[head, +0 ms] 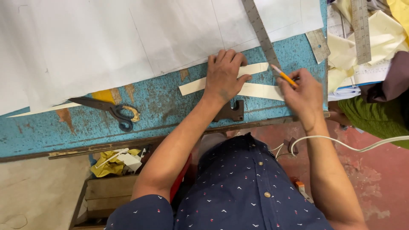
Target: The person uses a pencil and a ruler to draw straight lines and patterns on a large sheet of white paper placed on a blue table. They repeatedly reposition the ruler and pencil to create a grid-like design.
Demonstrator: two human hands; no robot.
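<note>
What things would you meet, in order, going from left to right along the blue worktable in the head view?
Scissors → left hand pressing a cream paper strip → dark metal clamp piece → right hand holding an orange pencil → pile of cream papers at the table's right end.

Two hands, one pencil, two paper strips — one scissors, three rulers
</note>
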